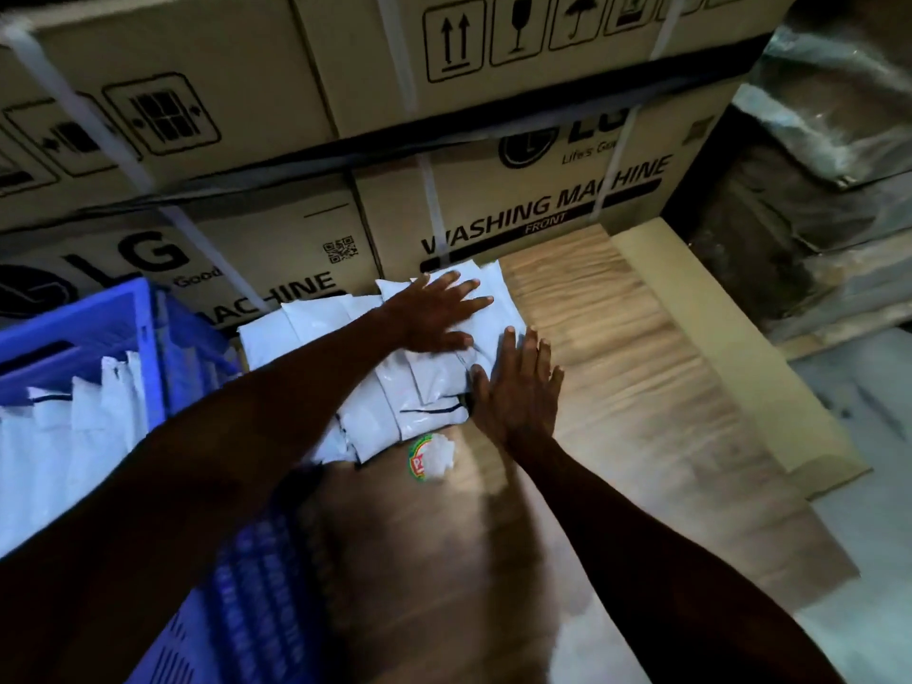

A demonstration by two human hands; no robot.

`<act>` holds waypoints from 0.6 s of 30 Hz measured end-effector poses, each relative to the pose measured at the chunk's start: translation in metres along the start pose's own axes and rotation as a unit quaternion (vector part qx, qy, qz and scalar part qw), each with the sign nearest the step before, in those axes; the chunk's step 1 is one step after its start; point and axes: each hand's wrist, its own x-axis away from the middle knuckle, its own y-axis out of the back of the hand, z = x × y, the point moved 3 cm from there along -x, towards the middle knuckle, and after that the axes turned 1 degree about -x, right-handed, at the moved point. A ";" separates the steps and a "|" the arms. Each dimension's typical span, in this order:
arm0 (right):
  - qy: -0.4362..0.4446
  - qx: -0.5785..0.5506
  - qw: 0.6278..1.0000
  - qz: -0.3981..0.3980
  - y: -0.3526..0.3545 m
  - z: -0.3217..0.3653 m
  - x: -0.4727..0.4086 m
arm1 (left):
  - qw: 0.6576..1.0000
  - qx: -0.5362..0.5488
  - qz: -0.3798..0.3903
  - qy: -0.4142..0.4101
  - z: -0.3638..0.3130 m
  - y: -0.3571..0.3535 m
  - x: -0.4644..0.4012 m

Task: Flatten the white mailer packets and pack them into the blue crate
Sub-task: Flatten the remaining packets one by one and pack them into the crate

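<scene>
Left hand (pixel 434 313): fingers spread, flat on pile top.
Right hand (pixel 518 387): fingers straight, together, pressing pile's 3 o'clock edge.
Mailer packets (pixel 375 387): overlapping pile on wooden table (pixel 617 362); long axis 7-to-1 o'clock; count unclear.
Blue crate (pixel 143 328): one, 9 o'clock, packets upright inside.

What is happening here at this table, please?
A person is flattening white mailers piled on a wooden table. The left hand lies flat on top of the pile, fingers spread. The right hand presses, fingers straight, on the pile's right edge and the table. A blue crate stands at the left and already holds several packets standing upright. Washing machine boxes are stacked behind the table. Nothing is lifted at this moment.
</scene>
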 end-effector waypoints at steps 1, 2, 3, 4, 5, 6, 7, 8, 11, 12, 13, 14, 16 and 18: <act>0.002 0.004 1.000 -0.003 -0.006 -0.001 -0.002 | 1.000 -0.026 -0.002 -0.008 0.005 -0.001 -0.004; 0.005 0.005 1.000 -0.008 -0.011 -0.002 -0.005 | 0.999 -0.040 -0.003 -0.016 0.010 -0.003 -0.009; 0.005 0.005 1.000 -0.013 -0.015 -0.003 -0.007 | 0.999 -0.049 0.000 -0.024 0.014 -0.003 -0.013; 0.005 0.004 1.000 -0.020 -0.019 -0.005 -0.008 | 0.998 -0.048 -0.005 -0.033 0.017 -0.004 -0.016; 0.005 0.002 1.000 -0.025 -0.022 -0.005 -0.009 | 0.998 -0.041 -0.026 -0.049 0.018 -0.005 -0.017; 0.006 0.000 0.999 -0.031 -0.024 -0.006 -0.010 | 0.996 -0.034 -0.056 -0.066 0.018 -0.005 -0.018; 0.008 -0.002 0.999 -0.037 -0.026 -0.006 -0.011 | 0.993 -0.022 -0.082 -0.080 0.017 -0.005 -0.018; 0.013 -0.002 0.999 -0.044 -0.027 -0.006 -0.011 | 0.990 -0.008 -0.113 -0.087 0.017 -0.005 -0.017; 0.033 0.009 0.997 -0.062 -0.023 -0.013 -0.010 | 0.980 -0.003 -0.187 -0.075 0.010 -0.003 -0.009; 0.040 0.012 0.997 -0.066 -0.019 -0.016 -0.009 | 0.977 0.002 -0.202 -0.069 0.006 -0.002 -0.006; 0.048 0.018 0.996 -0.067 -0.015 -0.019 -0.007 | 0.975 0.012 -0.214 -0.063 0.003 -0.001 -0.001; 0.056 0.022 0.996 -0.068 -0.008 -0.022 -0.005 | 0.972 0.023 -0.226 -0.055 -0.001 -0.001 0.004; 0.076 0.023 0.994 -0.070 0.008 -0.026 0.000 | 0.966 0.042 -0.253 -0.030 -0.007 0.000 0.012; 0.097 0.027 0.992 -0.077 0.028 -0.030 0.009 | 0.957 0.044 -0.286 -0.011 -0.021 0.006 0.023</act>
